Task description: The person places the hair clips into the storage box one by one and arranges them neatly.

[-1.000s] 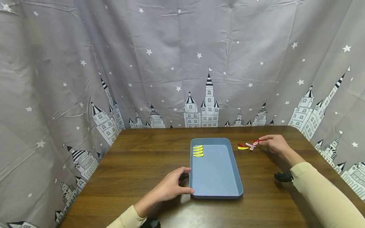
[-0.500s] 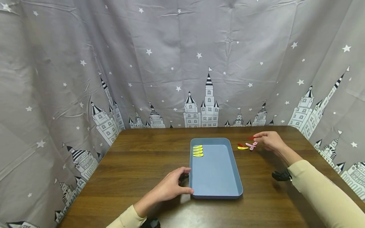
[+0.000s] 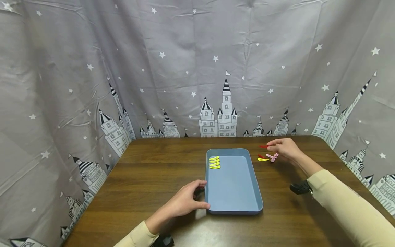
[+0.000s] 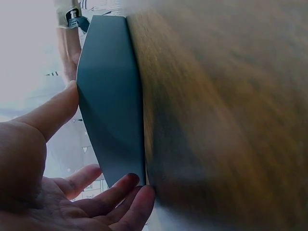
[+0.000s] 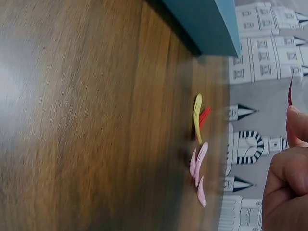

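My right hand [image 3: 285,148] pinches a red hair clip [image 3: 263,146] between thumb and fingers, raised over the far right of the table. Below it lies a small group: a yellow hair clip [image 3: 263,159], a red one [image 5: 205,115] partly under it, and several pink hair clips [image 5: 198,168]. My left hand [image 3: 185,200] is at the left side of the blue-grey tray [image 3: 234,211], thumb on the rim and the other fingers loosely spread along the outer wall. Inside the tray, several yellow hair clips [image 3: 214,162] are lined up in the upper left corner.
A brown wooden table [image 3: 160,171] carries everything. Behind it hangs a grey curtain [image 3: 172,68] printed with castles and stars. The tray's raised walls stand between the loose clips and the lined-up ones.
My right hand has lifted the red hair clip away from the group and moved left and toward the table's far edge. The left hand and tray have stayed put.
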Demonstrator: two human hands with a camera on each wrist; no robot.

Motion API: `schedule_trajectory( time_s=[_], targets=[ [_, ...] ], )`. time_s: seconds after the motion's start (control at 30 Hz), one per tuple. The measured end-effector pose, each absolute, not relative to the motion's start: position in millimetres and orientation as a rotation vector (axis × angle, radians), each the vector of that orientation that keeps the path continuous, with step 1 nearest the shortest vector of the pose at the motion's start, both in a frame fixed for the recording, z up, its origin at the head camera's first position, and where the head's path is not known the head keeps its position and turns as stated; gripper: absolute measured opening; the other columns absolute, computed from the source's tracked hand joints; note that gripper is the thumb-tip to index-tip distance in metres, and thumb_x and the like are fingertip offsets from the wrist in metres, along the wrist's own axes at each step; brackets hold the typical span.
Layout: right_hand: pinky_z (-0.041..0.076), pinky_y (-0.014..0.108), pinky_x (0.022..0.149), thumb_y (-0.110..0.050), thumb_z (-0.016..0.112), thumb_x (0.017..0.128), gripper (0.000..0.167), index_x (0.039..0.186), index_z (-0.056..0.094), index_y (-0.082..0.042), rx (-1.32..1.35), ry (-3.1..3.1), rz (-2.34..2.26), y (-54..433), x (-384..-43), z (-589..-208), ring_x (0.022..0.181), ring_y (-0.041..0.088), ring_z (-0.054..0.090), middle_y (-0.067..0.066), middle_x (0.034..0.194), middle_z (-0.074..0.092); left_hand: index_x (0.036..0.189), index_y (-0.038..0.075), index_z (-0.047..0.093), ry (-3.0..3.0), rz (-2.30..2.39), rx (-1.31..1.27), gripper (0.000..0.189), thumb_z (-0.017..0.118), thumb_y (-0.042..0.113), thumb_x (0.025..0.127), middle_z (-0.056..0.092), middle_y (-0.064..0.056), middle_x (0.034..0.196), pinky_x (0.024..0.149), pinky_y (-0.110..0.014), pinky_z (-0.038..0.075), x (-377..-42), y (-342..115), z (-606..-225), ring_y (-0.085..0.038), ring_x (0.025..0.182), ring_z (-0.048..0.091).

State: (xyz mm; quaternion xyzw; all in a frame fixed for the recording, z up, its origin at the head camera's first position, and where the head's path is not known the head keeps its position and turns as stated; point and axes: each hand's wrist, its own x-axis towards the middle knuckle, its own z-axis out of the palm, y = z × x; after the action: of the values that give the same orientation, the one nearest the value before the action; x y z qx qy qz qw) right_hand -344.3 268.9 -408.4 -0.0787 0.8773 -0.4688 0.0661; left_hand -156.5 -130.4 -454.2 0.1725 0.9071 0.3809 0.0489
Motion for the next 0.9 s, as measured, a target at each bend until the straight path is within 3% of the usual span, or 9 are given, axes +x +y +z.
schedule_trajectory(
  time_s=[0.3,0.67,0.9],
  targets=[
    [0.033,0.021,0.045,-0.017,0.069,0.095,0.04,0.126,0.062,0.007,-0.256,2.536,-1.449,246,-339,-397,0.046,0.005,0.033,-0.012,0.056,0.04,0.142,0.008,0.053,2.772,1.156,0.518,0.08,0.084,0.045,0.079,0.061,-0.006,0.137,0.101,-0.045,0.05,-158,-131,-455,-0.025,0.127,0.056],
    [0.03,0.022,0.042,-0.017,0.068,0.096,0.037,0.126,0.063,0.004,-0.3,2.459,-1.467,222,-339,-396,0.044,0.008,0.032,-0.01,0.055,0.037,0.143,0.008,0.052,2.763,1.17,0.521,0.08,0.085,0.043,0.079,0.062,-0.007,0.136,0.1,-0.046,0.051,-158,-130,-453,-0.026,0.127,0.056],
    [0.027,0.023,0.043,-0.017,0.068,0.094,0.035,0.124,0.066,0.003,-0.279,2.476,-1.45,205,-337,-395,0.042,0.008,0.027,-0.01,0.058,0.044,0.142,0.009,0.053,2.781,1.149,0.523,0.08,0.085,0.044,0.079,0.062,-0.006,0.135,0.101,-0.044,0.05,-158,-129,-453,-0.025,0.127,0.057]
  ],
)
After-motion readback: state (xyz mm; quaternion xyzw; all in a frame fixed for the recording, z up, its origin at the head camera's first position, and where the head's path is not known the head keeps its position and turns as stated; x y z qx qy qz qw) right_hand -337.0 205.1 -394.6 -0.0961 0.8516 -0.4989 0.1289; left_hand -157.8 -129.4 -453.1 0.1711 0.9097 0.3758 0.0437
